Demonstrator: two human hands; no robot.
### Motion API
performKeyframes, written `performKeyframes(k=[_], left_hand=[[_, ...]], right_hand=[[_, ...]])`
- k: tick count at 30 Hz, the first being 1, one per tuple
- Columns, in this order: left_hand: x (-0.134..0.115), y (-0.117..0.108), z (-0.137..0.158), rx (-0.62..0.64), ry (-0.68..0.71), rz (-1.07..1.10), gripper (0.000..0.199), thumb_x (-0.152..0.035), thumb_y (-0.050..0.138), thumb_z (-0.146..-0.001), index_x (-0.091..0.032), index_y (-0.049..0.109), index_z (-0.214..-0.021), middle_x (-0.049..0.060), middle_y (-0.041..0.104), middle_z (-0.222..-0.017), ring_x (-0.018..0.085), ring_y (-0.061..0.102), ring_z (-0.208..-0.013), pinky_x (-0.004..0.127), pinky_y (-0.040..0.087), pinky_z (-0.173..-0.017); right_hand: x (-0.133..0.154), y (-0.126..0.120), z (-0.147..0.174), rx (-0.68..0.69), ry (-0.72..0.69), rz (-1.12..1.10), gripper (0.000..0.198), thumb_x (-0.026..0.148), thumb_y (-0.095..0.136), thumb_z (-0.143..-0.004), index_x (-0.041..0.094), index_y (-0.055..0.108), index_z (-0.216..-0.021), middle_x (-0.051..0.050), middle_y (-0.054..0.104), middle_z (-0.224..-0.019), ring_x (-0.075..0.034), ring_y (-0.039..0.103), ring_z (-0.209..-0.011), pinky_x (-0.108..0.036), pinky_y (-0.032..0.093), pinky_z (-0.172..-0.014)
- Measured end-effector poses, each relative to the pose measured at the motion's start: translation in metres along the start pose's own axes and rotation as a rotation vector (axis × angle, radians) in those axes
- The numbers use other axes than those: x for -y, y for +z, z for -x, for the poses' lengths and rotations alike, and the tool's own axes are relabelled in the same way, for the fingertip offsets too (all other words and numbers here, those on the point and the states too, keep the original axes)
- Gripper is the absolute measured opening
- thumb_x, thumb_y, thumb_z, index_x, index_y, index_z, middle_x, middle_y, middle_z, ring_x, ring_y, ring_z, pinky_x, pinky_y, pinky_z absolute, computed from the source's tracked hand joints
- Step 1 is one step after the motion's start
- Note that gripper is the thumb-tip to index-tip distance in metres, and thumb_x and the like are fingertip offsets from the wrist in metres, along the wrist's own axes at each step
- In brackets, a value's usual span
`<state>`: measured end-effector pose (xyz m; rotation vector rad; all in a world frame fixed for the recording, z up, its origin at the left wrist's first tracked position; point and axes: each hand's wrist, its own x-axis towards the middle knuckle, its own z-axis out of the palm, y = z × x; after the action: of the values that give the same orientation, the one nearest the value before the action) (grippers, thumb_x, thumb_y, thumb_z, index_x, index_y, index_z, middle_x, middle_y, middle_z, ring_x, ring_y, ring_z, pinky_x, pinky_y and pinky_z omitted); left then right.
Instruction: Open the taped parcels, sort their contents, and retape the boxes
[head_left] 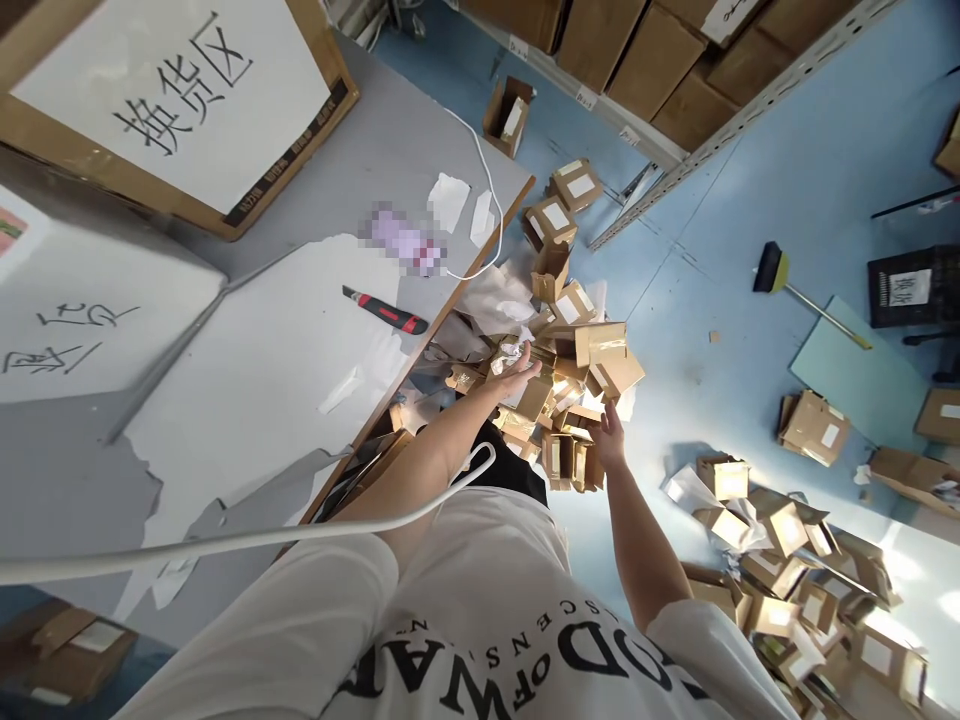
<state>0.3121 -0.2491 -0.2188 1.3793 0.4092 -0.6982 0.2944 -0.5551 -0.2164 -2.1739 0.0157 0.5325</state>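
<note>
My left hand (516,374) reaches over a heap of small cardboard boxes, fingers stretched and apart. Beside its fingertips lies a crumpled, shiny clear scrap (510,352), perhaps plastic or tape; whether they touch I cannot tell. My right hand (610,438) is at the right side of the heap, its fingers apart and pointing forward. Just beyond them is a brown cardboard box (616,374), and an opened box (556,460) lies to their left. A red and black utility knife (385,311) rests on the grey table (292,225) to my left.
A white cable (337,527) crosses in front of my left arm. Large boxes with handwritten signs (184,85) stand on the table. Shelving with cartons (622,60) is ahead. More discarded boxes (814,610) pile up at right, and a broom (772,268) lies farther off.
</note>
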Motion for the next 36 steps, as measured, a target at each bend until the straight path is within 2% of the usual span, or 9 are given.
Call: performKeyframes(k=[4, 8, 12, 17, 22, 25, 28, 32, 36], left_hand=[[-0.004, -0.006, 0.010, -0.014, 0.033, 0.004, 0.096, -0.076, 0.043, -0.079, -0.031, 0.004, -0.154, 0.008, 0.011, -0.161, 0.033, 0.009, -0.148, 0.051, 0.012, -0.117], [-0.010, -0.021, 0.032, -0.073, 0.107, 0.046, 0.097, -0.074, 0.045, -0.081, -0.028, 0.001, -0.154, 0.008, 0.019, -0.160, 0.032, 0.017, -0.147, 0.046, 0.018, -0.117], [-0.007, -0.056, 0.071, -0.220, 0.210, 0.142, 0.095, -0.068, 0.049, -0.082, -0.026, 0.003, -0.155, 0.012, 0.039, -0.152, 0.030, 0.036, -0.140, 0.044, 0.027, -0.114], [0.024, -0.111, 0.143, -0.578, 0.308, 0.322, 0.081, -0.060, 0.060, -0.079, -0.021, 0.037, -0.146, 0.018, 0.060, -0.131, 0.030, 0.058, -0.120, 0.046, 0.041, -0.104], [0.081, -0.138, 0.230, -1.135, 0.322, 0.563, 0.061, -0.053, 0.072, -0.067, -0.017, 0.059, -0.114, 0.011, 0.071, -0.098, 0.024, 0.069, -0.091, 0.044, 0.050, -0.090], [0.116, -0.131, 0.277, -1.407, 0.213, 0.652, 0.055, -0.054, 0.072, -0.065, -0.017, 0.061, -0.104, 0.007, 0.070, -0.089, 0.022, 0.069, -0.082, 0.040, 0.053, -0.081], [0.144, -0.110, 0.310, -1.570, 0.120, 0.733, 0.054, -0.057, 0.071, -0.063, -0.018, 0.060, -0.100, 0.006, 0.069, -0.085, 0.022, 0.069, -0.080, 0.040, 0.054, -0.077], [0.164, -0.074, 0.330, -1.653, 0.056, 0.798, 0.047, -0.057, 0.071, -0.064, -0.024, 0.061, -0.096, 0.007, 0.070, -0.087, 0.025, 0.069, -0.082, 0.046, 0.054, -0.082], [0.171, -0.045, 0.339, -1.694, 0.062, 0.821, 0.044, -0.057, 0.070, -0.066, -0.026, 0.063, -0.097, 0.008, 0.071, -0.092, 0.028, 0.069, -0.089, 0.048, 0.054, -0.087]], right_hand=[[0.011, 0.014, -0.008, -0.011, 0.157, -0.133, 0.086, 0.031, 0.053, -0.073, 0.027, 0.021, -0.152, -0.011, 0.022, -0.159, -0.030, 0.032, -0.143, -0.054, 0.045, -0.100], [0.038, 0.039, -0.028, 0.056, 0.044, -0.072, 0.085, 0.030, 0.051, -0.072, 0.021, 0.024, -0.151, -0.013, 0.028, -0.157, -0.028, 0.032, -0.142, -0.055, 0.036, -0.108], [0.098, 0.082, -0.067, 0.143, -0.119, 0.051, 0.077, 0.028, 0.047, -0.073, 0.015, 0.033, -0.147, -0.016, 0.042, -0.149, -0.028, 0.042, -0.136, -0.050, 0.042, -0.106], [0.204, 0.157, -0.122, 0.233, -0.454, 0.296, 0.062, 0.031, 0.043, -0.079, 0.012, 0.045, -0.138, -0.017, 0.051, -0.138, -0.027, 0.044, -0.131, -0.050, 0.035, -0.111], [0.300, 0.234, -0.165, 0.289, -0.703, 0.456, 0.056, 0.037, 0.046, -0.083, 0.013, 0.050, -0.133, -0.018, 0.042, -0.143, -0.032, 0.031, -0.138, -0.055, 0.024, -0.114], [0.338, 0.270, -0.182, 0.279, -0.757, 0.535, 0.058, 0.038, 0.051, -0.082, 0.012, 0.051, -0.133, -0.020, 0.031, -0.149, -0.035, 0.022, -0.141, -0.058, 0.018, -0.114], [0.358, 0.296, -0.191, 0.289, -0.735, 0.584, 0.058, 0.039, 0.054, -0.081, 0.012, 0.051, -0.131, -0.020, 0.023, -0.154, -0.037, 0.013, -0.144, -0.060, 0.013, -0.114], [0.361, 0.311, -0.193, 0.344, -0.702, 0.655, 0.056, 0.041, 0.054, -0.080, 0.012, 0.053, -0.128, -0.020, 0.020, -0.155, -0.037, 0.009, -0.145, -0.060, 0.010, -0.114], [0.355, 0.309, -0.190, 0.275, -0.714, 0.621, 0.063, 0.043, 0.053, -0.080, 0.012, 0.047, -0.134, -0.020, 0.018, -0.156, -0.038, 0.011, -0.145, -0.061, 0.013, -0.114]])
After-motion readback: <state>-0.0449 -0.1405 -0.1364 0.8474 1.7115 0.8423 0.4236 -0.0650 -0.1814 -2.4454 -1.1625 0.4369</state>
